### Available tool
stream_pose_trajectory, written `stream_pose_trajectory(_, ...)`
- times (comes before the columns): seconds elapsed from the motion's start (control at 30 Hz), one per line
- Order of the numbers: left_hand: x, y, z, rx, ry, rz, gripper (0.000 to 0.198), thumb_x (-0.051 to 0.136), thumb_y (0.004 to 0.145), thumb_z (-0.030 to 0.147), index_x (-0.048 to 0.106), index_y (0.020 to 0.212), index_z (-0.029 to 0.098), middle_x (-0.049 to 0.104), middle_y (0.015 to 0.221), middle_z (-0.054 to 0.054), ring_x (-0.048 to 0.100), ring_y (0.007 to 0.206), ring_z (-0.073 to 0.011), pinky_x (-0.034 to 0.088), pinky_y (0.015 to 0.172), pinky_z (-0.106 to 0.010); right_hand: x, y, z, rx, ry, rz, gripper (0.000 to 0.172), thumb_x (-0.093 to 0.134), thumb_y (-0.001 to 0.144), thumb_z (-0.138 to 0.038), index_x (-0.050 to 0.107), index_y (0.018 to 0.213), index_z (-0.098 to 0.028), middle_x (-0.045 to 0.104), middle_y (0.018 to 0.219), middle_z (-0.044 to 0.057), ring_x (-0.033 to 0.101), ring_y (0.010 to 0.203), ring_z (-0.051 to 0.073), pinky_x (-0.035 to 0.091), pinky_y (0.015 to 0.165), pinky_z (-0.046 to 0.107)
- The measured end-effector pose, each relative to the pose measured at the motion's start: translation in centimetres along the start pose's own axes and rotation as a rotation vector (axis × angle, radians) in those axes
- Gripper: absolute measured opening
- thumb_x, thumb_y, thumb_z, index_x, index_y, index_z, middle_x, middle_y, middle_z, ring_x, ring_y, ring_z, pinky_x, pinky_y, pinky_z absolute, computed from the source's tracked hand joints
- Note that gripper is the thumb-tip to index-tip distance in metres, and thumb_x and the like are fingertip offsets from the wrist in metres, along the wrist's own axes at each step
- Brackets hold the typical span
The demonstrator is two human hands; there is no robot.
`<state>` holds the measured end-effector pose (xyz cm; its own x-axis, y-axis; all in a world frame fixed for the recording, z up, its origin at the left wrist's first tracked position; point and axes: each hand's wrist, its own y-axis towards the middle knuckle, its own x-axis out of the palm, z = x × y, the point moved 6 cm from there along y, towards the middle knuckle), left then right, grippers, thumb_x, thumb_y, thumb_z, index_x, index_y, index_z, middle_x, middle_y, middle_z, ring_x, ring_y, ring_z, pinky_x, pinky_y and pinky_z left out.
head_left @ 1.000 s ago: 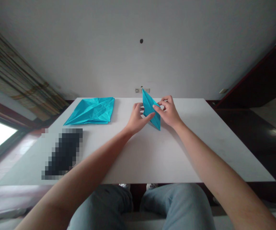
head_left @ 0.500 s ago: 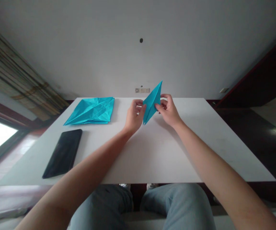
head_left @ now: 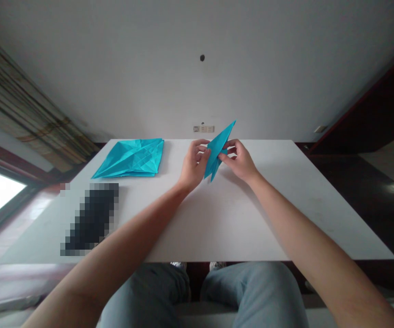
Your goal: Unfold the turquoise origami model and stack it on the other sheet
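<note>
Between my two hands a folded piece of blue origami paper [head_left: 218, 142] is held above the table, tilted with its long point up to the right. My left hand [head_left: 195, 165] pinches its left edge between thumb and fingers. On the other side, my right hand [head_left: 240, 160] grips the right flap, thumb in front and fingers partly behind the paper. Two narrow points of the paper hang apart at the bottom. To the left, creased sheets of the same blue paper [head_left: 132, 157] lie on the table.
A white table [head_left: 224, 218] stretches under my forearms, its far edge by a grey wall with sockets [head_left: 203, 129]. A dark, pixelated flat object [head_left: 94, 216] lies at the left, close to my left forearm. A curtain [head_left: 19, 100] hangs beyond the left side.
The right flap of the folded paper has swung away from the front layer, so the bottom points have parted. Its top tip has shifted slightly right and down. Both hands keep their hold.
</note>
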<state>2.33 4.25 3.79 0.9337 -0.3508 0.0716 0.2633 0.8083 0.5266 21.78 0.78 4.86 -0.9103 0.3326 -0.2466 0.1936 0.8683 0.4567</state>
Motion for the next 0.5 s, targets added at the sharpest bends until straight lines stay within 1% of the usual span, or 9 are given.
stream_pose_trajectory(0.1,0.0,0.0,0.0,0.008,0.010,-0.004,0.046,0.080,0.111,0.068,0.070,0.133,0.029,0.076,0.103,-0.002,0.074,0.079,-0.0155,0.058,0.069,-0.028,0.2,0.1,0.5,0.037,0.028,-0.017,0.040,0.089,0.082,-0.052,0.065,0.106,-0.030,0.080,0.117,0.006,0.072,0.097,0.024,0.062,0.076,0.040)
stream_pose_trajectory(0.2,0.1,-0.1,0.2,0.032,0.022,-0.013,0.044,0.079,0.112,0.067,0.073,0.133,0.029,0.075,0.101,-0.002,0.072,0.077,-0.0144,0.056,0.067,-0.027,0.2,0.1,1.0,0.071,0.023,-0.009,0.033,0.083,0.081,-0.046,0.066,0.103,-0.029,0.079,0.116,0.006,0.072,0.091,0.023,0.063,0.075,0.041)
stream_pose_trajectory(0.33,0.1,-0.2,0.4,0.045,0.052,-0.017,0.042,0.076,0.114,0.067,0.074,0.133,0.030,0.074,0.102,-0.003,0.069,0.075,-0.0153,0.055,0.066,-0.029,0.3,0.2,1.5,0.109,0.038,-0.015,0.032,0.082,0.087,-0.054,0.069,0.101,-0.029,0.077,0.109,0.005,0.072,0.085,0.022,0.066,0.071,0.041)
stream_pose_trajectory(0.43,-0.4,-0.1,0.3,0.030,0.085,0.034,0.041,0.075,0.114,0.066,0.074,0.137,0.032,0.072,0.103,-0.002,0.066,0.074,-0.0161,0.052,0.064,-0.030,0.2,0.3,1.2,0.099,0.055,-0.031,0.033,0.083,0.092,-0.059,0.071,0.101,-0.029,0.077,0.100,0.004,0.072,0.085,0.023,0.068,0.071,0.041)
stream_pose_trajectory(0.5,-0.9,0.1,0.2,0.012,0.122,0.065,0.039,0.074,0.114,0.064,0.076,0.137,0.032,0.071,0.104,-0.003,0.065,0.075,-0.0164,0.051,0.064,-0.030,0.0,0.2,0.8,0.069,0.035,-0.026,0.033,0.082,0.095,-0.060,0.070,0.099,-0.030,0.076,0.098,0.004,0.072,0.088,0.023,0.068,0.072,0.040)
